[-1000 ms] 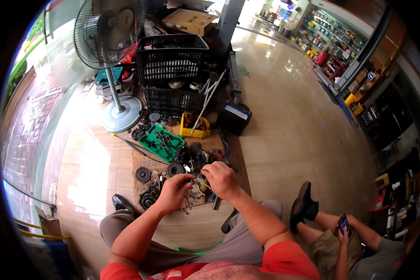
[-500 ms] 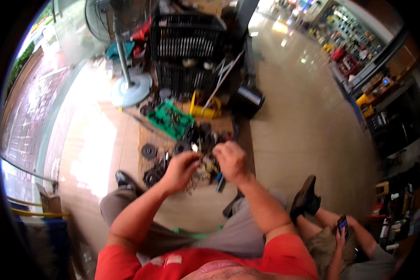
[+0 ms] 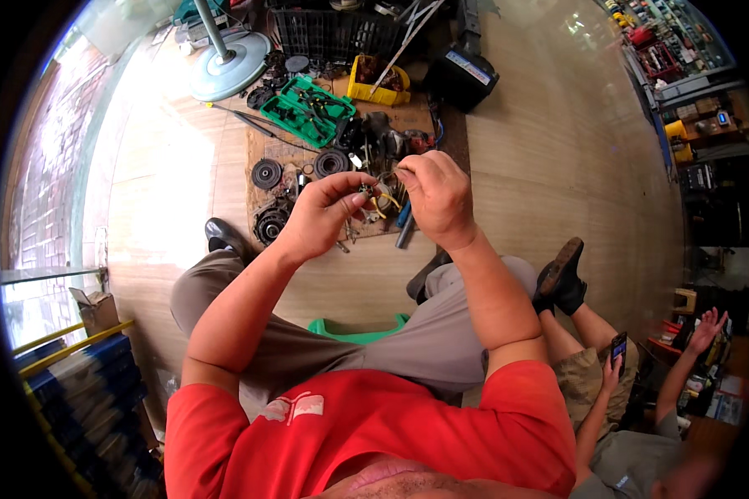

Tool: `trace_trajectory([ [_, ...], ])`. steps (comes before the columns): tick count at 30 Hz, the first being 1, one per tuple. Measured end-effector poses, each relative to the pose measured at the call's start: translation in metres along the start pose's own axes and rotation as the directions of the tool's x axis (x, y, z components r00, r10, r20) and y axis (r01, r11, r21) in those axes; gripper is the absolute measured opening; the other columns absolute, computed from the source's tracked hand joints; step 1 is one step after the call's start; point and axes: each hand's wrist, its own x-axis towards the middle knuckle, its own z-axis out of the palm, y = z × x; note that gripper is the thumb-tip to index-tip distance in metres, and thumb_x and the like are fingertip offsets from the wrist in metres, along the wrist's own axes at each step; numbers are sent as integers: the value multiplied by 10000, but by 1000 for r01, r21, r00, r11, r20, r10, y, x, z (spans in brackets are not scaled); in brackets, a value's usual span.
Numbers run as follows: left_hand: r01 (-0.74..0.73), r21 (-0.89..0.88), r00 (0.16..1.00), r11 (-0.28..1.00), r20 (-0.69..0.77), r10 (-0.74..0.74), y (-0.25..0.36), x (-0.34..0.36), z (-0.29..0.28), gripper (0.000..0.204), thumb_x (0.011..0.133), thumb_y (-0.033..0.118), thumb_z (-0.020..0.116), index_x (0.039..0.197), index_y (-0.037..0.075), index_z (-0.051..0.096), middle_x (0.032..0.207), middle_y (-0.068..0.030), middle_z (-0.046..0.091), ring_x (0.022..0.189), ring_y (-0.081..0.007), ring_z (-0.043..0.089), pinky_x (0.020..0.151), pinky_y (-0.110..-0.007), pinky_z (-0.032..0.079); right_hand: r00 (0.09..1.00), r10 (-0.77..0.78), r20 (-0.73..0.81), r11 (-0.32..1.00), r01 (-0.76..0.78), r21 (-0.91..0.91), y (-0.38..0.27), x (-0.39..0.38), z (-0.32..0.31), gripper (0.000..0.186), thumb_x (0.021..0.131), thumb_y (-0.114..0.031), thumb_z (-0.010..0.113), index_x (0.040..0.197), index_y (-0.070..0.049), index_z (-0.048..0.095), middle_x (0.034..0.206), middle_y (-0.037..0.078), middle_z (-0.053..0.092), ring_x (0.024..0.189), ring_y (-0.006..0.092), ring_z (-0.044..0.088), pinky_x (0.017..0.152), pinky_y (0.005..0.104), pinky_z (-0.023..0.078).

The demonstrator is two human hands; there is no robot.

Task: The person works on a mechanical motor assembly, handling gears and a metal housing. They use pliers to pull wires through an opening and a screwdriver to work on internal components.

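Note:
My left hand (image 3: 320,214) is closed, its thumb and forefinger pinching a small dark metal part (image 3: 365,190). Close by on the right, my right hand (image 3: 441,200) is closed in a pinch; whatever its fingertips hold is too small to make out. Yellow wires (image 3: 388,201) show between the hands; I cannot tell whether they join the held part. Below lies a work board (image 3: 300,156) with black round parts (image 3: 266,173), a dark ring-shaped part (image 3: 331,162) and a blue-handled tool (image 3: 404,216). A green tool case (image 3: 308,111) lies open beyond them.
A yellow bin (image 3: 379,81) and a black box (image 3: 462,76) stand at the far side, near a black crate (image 3: 341,33). The fan base (image 3: 229,65) is far left. A seated person holding a phone (image 3: 617,351) is at lower right.
The view has tilted downward, so the hands and board appear higher in the picture. Both hands stay pinched close together. The other person's raised hand now shows at the right.

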Motion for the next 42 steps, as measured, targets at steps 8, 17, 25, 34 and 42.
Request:
trace_trajectory([
  [8,28,-53,996,998,85,-23,8,0,2,274,1018,69,535,1281,9,584,1169,-80,674,986,-137,645,840,-283,536,1000,3,-4,1000,-3,-12,4,2,-5,160,808,-48,724,928,-60,619,811,105,591,756,327,593,647,418,493],
  [17,24,-597,1000,802,25,-11,9,5,-16,277,1046,161,506,1280,21,552,1104,-103,663,937,-188,668,780,-321,549,995,75,61,997,-75,0,0,0,-1,132,815,-46,715,902,-55,616,792,109,591,766,332,606,654,424,493],
  [25,-66,-701,995,710,-101,-7,11,5,-29,245,1052,182,490,1244,41,545,1110,-109,649,916,-203,667,771,-331,538,992,82,100,996,-83,11,-2,0,5,104,834,-62,702,898,-49,622,801,113,594,772,339,604,658,431,492],
  [34,-142,-706,983,694,-181,17,22,6,-31,249,1047,174,497,1248,28,520,1152,-156,655,949,-247,676,837,-374,557,981,143,128,990,-141,-22,1,0,4,98,851,-101,700,893,-77,615,834,104,602,826,329,614,688,425,506],
  [42,-92,-383,968,919,-251,-8,6,5,-22,243,1041,147,515,1228,2,572,1132,-100,665,960,-191,677,823,-331,562,981,183,67,978,-189,89,-12,-5,10,393,846,-43,713,1223,-31,600,1252,191,600,1117,379,613,902,409,528],
])
